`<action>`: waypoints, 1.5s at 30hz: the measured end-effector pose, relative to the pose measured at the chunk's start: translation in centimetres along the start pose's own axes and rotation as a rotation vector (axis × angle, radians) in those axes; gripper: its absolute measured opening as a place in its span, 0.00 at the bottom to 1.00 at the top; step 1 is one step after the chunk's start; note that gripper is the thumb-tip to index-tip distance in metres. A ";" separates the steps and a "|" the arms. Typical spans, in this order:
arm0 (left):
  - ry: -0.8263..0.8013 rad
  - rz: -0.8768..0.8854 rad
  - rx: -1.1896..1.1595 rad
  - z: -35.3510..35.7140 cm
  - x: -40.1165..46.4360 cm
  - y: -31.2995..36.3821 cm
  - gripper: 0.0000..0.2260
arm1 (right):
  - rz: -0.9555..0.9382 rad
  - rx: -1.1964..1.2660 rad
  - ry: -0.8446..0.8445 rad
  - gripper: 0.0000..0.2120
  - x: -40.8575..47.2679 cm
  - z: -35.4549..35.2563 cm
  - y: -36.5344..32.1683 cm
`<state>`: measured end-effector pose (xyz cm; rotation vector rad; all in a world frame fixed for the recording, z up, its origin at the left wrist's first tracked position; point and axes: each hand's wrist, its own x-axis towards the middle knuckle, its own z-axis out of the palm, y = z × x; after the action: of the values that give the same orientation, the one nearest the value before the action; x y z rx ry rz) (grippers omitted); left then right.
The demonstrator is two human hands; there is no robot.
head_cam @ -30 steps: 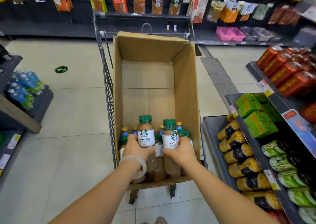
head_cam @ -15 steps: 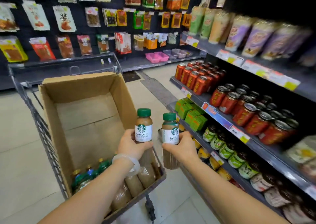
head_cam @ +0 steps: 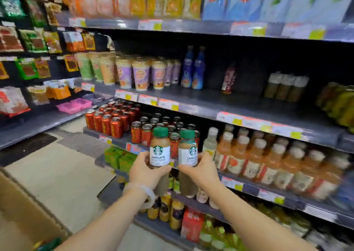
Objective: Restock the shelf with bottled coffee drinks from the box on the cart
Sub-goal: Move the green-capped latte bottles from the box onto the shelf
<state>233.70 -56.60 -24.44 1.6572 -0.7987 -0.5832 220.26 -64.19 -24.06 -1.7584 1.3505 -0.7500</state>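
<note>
I hold two green-capped caffe latte bottles upright in front of the shelving. My left hand [head_cam: 146, 171] grips the left bottle [head_cam: 160, 151] round its middle. The right bottle [head_cam: 188, 153] is gripped the same way by my right hand [head_cam: 201, 171]. Both bottles are at the height of the shelf of red cans and orange drinks. On the shelf above [head_cam: 220, 101], three similar brown bottles with pale caps [head_cam: 285, 87] stand at the right beside a wide bare stretch. A corner of the cardboard box [head_cam: 24, 208] shows at the bottom left.
Red cans [head_cam: 111, 122], dark-lidded cans [head_cam: 153, 128] and orange juice bottles [head_cam: 268, 160] fill the shelf behind the bottles. Cups [head_cam: 141, 74] and two blue bottles [head_cam: 192, 68] stand on the shelf above. Snack bags hang at the left. Tiled floor [head_cam: 57, 174] lies between cart and shelves.
Both hands lifted the two bottles out of the box, and my view swung right from the cart to face the shelves. The bottles now sit in front of the drinks shelf.
</note>
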 end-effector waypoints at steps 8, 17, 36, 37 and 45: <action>-0.185 0.151 -0.018 15.3 -0.5 8.9 0.23 | -0.042 0.037 0.252 0.25 2.4 -16.6 3.2; -0.283 0.291 -0.095 25.3 -0.3 17.7 0.22 | -0.047 0.036 0.441 0.24 5.2 -29.6 4.4; -0.372 0.343 -0.128 37.8 13.2 23.9 0.21 | -0.004 0.097 0.653 0.26 22.4 -37.0 5.3; -0.384 0.332 -0.136 38.5 14.1 24.1 0.21 | 0.006 0.098 0.666 0.26 23.6 -37.2 5.6; -0.448 0.346 -0.108 44.3 19.8 24.1 0.21 | 0.087 0.056 0.742 0.30 31.2 -39.3 9.2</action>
<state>209.02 -102.68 -10.39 1.2622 -1.3228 -0.7459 191.44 -104.43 -11.56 -1.4070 1.8353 -1.4615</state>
